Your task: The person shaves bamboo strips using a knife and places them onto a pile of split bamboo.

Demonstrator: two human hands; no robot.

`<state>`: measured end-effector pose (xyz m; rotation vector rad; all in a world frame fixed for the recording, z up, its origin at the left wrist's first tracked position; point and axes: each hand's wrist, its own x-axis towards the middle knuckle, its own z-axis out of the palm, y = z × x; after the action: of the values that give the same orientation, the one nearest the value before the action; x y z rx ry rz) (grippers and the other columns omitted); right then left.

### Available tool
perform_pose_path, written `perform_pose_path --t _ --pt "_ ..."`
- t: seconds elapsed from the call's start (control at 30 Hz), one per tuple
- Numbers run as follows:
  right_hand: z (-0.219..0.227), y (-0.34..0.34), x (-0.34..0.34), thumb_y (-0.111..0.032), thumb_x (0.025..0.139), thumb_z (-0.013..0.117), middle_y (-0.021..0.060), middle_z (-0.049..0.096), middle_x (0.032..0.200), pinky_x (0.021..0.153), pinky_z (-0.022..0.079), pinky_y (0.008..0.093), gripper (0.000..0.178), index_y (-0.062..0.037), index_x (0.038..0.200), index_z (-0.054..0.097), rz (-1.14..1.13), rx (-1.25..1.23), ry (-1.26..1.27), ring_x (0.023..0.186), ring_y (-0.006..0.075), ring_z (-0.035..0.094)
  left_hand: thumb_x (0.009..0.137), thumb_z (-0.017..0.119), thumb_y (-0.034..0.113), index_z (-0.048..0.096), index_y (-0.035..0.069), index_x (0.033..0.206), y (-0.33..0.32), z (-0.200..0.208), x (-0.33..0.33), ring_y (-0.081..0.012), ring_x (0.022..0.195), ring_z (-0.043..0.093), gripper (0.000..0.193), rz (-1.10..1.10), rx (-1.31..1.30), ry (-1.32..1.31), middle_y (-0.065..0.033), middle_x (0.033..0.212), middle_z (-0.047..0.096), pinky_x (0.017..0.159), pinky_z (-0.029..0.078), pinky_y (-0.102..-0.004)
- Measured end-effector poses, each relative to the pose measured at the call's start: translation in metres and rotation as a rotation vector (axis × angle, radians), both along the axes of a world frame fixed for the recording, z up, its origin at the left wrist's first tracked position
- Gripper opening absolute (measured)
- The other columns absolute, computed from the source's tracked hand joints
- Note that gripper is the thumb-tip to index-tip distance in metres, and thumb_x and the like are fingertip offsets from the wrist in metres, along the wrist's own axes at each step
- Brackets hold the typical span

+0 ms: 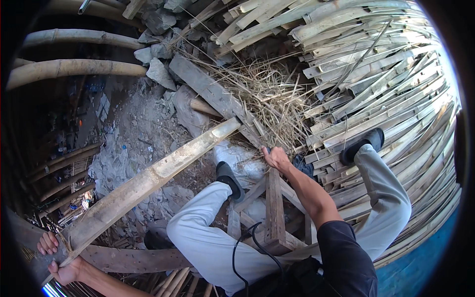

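A long half-round length of split bamboo (148,179) slants from the lower left up to the middle of the view, its hollow inner side showing. My left hand (62,267) is closed round its near end, fingers on one side and thumb on the other. The bamboo's far end rests against a weathered wooden plank (208,89). At the plank's lower end is my right hand (278,159), fingers curled and closed. What they grip, if anything, is hidden. Just beyond that hand lies a heap of dry bamboo shavings (269,91).
Stacked bamboo strips (376,94) fill the right side. My feet stand apart, around a wooden frame (275,208) below my right hand. Broken stones (159,72) and thick bamboo poles (79,69) lie at the upper left. A curved wooden beam (138,260) crosses the lower left.
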<state>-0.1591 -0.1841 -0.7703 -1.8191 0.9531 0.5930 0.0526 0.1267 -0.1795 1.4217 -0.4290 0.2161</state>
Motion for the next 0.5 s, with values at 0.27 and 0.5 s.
perform_pose_path --t 0.27,0.5 --pt "0.166 0.017 0.034 -0.051 0.090 0.050 0.0330 0.059 0.069 0.071 0.050 0.0506 0.061 0.0078 0.086 0.064 0.026 0.211 -0.397 0.075 0.0494 0.062 0.038 0.048 0.009 0.033 0.006 0.079 0.025 0.021 0.021 -0.0179 0.067 0.032 0.043 0.021 0.033 0.033 -0.0059 0.071 0.030 0.068 0.030 -0.0295" --pt "-0.034 -0.008 -0.030 -0.060 0.085 0.052 0.0288 0.067 0.093 0.083 0.053 0.0447 0.071 0.0071 0.101 0.067 0.077 -0.091 0.189 0.096 0.0407 0.065 0.038 0.048 0.008 0.034 0.006 0.079 0.016 0.007 0.016 -0.0173 0.066 0.032 0.043 0.031 0.016 0.013 -0.0053 0.070 0.030 0.067 0.031 -0.0293"
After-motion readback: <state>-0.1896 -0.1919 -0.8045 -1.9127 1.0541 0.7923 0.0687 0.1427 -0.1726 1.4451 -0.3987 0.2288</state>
